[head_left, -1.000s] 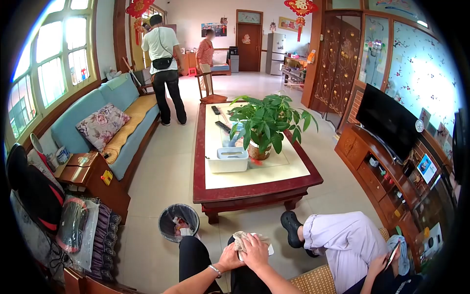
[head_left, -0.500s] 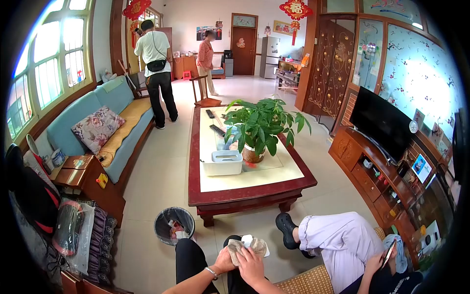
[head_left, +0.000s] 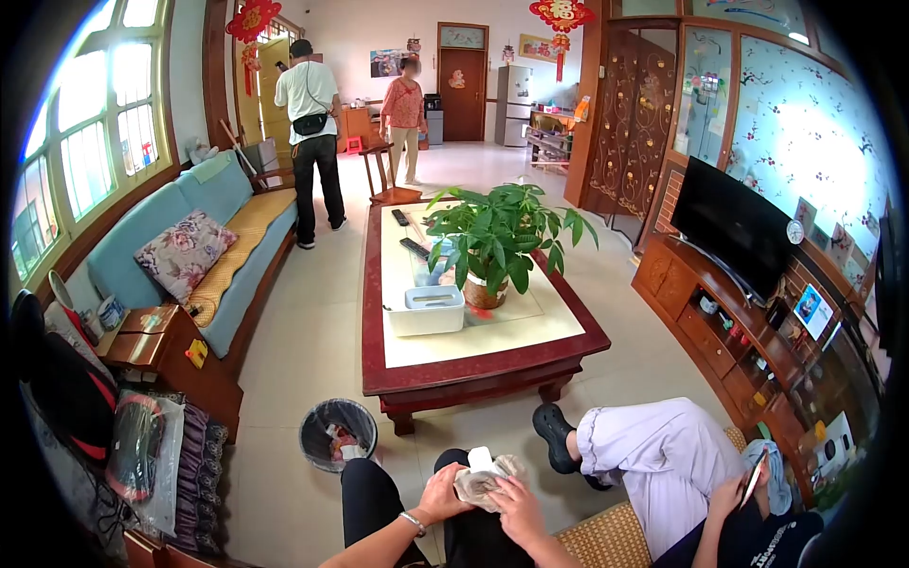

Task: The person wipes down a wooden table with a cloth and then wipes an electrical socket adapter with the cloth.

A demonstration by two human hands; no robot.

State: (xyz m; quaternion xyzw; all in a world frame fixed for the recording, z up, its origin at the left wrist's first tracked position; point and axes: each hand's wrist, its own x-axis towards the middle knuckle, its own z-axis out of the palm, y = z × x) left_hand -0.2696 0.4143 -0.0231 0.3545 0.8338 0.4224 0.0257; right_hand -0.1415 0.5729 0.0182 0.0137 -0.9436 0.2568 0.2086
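Observation:
Over my lap, a crumpled beige cloth is held between my two hands. My left hand, with a bracelet at the wrist, grips its left side. My right hand pinches its right side, fingers bent over the fabric. A small white object sticks up at the cloth's far edge; its kind cannot be made out, and the cloth partly hides it.
A lined trash bin stands by my left knee. Ahead, a low table carries a potted plant, a white tissue box and remotes. At right sits a person with a phone. Two people stand farther back.
Both hands have shifted slightly, and the cloth is now more spread, with a hollow showing in it. The white object stands more upright. The standing person in pink has turned more toward the camera.

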